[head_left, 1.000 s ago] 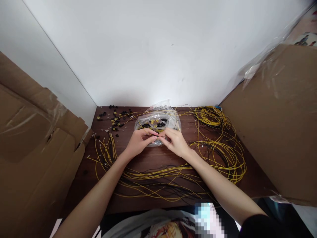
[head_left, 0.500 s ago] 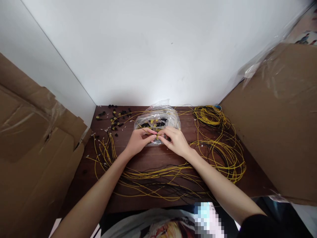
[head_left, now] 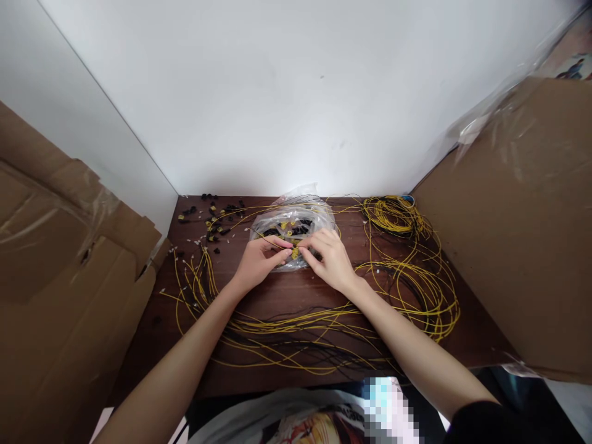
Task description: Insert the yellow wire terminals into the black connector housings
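Above a clear plastic bag [head_left: 326, 213], my left hand [head_left: 261, 262] pinches a thin yellow-and-black wire [head_left: 263, 236] between thumb and fingers. Facing it a short way to the right, my right hand [head_left: 327, 256] has thumb and forefinger pressed together at the wire's end. A very small dark piece seems to sit between the fingertips, too small to name. Inside the bag lie several yellow and black plastic parts [head_left: 290, 234], partly covered by both hands.
Bundled yellow and black wires [head_left: 296, 320] stretch across the front of the brown table [head_left: 263, 302]. A coil of wire [head_left: 391, 214] lies at the back right. Small black and yellow parts [head_left: 213, 228] are scattered at left. Cardboard [head_left: 518, 234] flanks both sides; a white wall [head_left: 296, 111] stands behind.
My right hand has shifted slightly right, so a small gap opens between the two hands' fingertips. The left hand stays almost where it was, still pinching the wire.
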Demonstrator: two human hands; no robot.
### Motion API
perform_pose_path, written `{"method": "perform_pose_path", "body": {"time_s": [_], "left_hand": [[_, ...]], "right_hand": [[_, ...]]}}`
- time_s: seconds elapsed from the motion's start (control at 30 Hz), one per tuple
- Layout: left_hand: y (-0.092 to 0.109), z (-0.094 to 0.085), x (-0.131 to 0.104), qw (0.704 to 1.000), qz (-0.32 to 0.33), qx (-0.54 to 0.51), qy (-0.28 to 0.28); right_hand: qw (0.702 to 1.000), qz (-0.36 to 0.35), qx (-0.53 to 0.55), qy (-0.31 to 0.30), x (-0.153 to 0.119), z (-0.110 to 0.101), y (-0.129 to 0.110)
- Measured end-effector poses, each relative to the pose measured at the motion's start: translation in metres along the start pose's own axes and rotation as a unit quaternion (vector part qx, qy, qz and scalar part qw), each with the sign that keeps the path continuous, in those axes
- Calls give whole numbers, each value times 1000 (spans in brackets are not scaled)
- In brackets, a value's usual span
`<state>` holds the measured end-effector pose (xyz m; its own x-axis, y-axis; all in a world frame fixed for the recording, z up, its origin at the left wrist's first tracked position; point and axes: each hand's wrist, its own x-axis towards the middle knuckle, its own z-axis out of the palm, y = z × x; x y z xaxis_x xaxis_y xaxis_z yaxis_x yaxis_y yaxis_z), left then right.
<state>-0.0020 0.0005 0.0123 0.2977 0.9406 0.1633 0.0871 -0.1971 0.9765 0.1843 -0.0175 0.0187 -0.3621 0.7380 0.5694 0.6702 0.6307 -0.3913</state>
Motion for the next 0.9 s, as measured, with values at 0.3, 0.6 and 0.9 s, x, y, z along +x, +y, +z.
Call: {"method": "perform_pose_path", "body": {"time_s": [0.3, 0.6, 0.9], "left_hand": [[7, -3, -1, 997, 46, 54, 42], [6, -2, -1, 995, 47, 56, 72], [11, 0, -1, 995, 20, -61, 79]], "right_hand": [[1000, -4, -2, -6, 1, -1, 1], [1000, -3, 12, -4, -1, 1, -1], [999, -1, 28, -16, -1, 3, 0]]}}
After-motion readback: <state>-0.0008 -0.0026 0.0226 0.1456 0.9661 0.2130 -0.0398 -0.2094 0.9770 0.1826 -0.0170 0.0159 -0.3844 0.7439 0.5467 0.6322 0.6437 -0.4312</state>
